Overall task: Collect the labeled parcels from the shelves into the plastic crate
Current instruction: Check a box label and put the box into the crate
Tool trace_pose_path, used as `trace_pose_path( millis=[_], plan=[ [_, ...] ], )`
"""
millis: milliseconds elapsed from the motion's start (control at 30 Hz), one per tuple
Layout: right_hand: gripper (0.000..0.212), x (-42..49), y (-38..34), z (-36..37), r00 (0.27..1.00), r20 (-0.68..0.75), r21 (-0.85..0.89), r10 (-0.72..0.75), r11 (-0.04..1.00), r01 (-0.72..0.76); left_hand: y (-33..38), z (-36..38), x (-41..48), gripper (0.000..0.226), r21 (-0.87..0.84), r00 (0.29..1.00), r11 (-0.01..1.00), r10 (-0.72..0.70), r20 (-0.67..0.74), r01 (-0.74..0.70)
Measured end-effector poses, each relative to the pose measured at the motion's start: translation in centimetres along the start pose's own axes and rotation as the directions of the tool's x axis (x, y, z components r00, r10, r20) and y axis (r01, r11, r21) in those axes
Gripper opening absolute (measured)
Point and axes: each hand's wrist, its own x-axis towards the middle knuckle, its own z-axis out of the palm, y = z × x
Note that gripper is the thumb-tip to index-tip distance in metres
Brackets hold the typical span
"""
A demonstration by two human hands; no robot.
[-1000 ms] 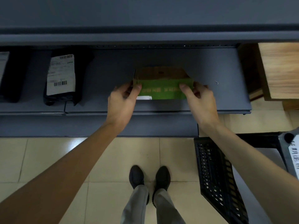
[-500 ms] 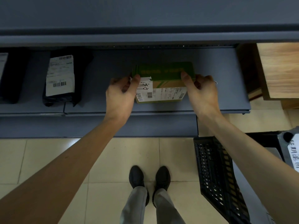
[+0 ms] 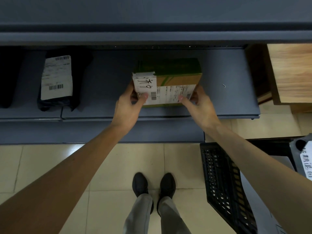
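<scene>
At 12 over the shelf point(image 3: 104, 92), L hand point(image 3: 128, 107) and R hand point(image 3: 200, 107) are clamping the labeled box point(image 3: 177, 78) by its 9 and 3 ends, long axis 9-3; crate point(image 3: 221, 179) is sitting at 5, nearer R hand.

Light: dim overall; the shelf point(image 3: 108, 76) recess is left in deep shadow.
Glare: a soft sheen is seen on the floor point(image 3: 118, 162).
Edges: straight lines are bowed.

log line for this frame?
left hand + right hand: grip green box | label visible | at shelf | crate: floor, right
</scene>
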Motion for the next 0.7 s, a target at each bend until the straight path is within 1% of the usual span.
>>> trace_pose_path(
  millis=[100, 167, 200, 267, 400, 567, 700],
  plan=[
    [0.042, 1.0, 0.0, 0.1, 0.999, -0.041, -0.037, -0.029, 0.999, 0.027, 0.3, -0.1, 0.7, 0.028, 0.019, 0.999, 1.0, 0.0, -0.045, 0.0],
    [0.048, 1.5, 0.5, 0.1, 0.998, -0.051, -0.075, -0.026, 0.997, 0.022, 0.2, -0.2, 1.0, 0.018, 0.043, 0.998, 0.999, -0.007, -0.061, 0.01],
    [0.05, 1.7, 0.8, 0.0, 0.998, -0.054, -0.101, -0.016, 0.995, 0.01, 0.2, -0.2, 1.1, 0.016, 0.063, 0.997, 0.998, -0.008, -0.071, 0.012],
    [0.047, 1.8, 1.1, 0.0, 0.998, -0.058, -0.133, -0.004, 0.991, -0.004, -0.1, -0.2, 1.1, 0.019, 0.087, 0.996, 0.996, -0.002, -0.084, 0.009],
    [0.038, 1.8, 1.9, 0.6, 0.999, -0.048, -0.144, 0.016, 0.989, -0.023, -1.3, 0.0, 0.9, 0.026, 0.097, 0.997, 0.995, -0.016, -0.079, 0.024],
    [0.037, 1.9, 2.9, 1.4, 0.999, -0.035, -0.215, 0.036, 0.976, -0.043, -3.3, 0.3, 0.4, 0.03, 0.057, 0.994, 0.993, -0.103, -0.043, 0.105],
    [0.038, 1.7, 2.5, 1.1, 0.999, -0.041, -0.242, 0.025, 0.97, -0.034, -3.7, -0.2, 1.0, 0.033, 0.084, 0.991, 0.987, -0.135, -0.016, 0.136]
  ],
)
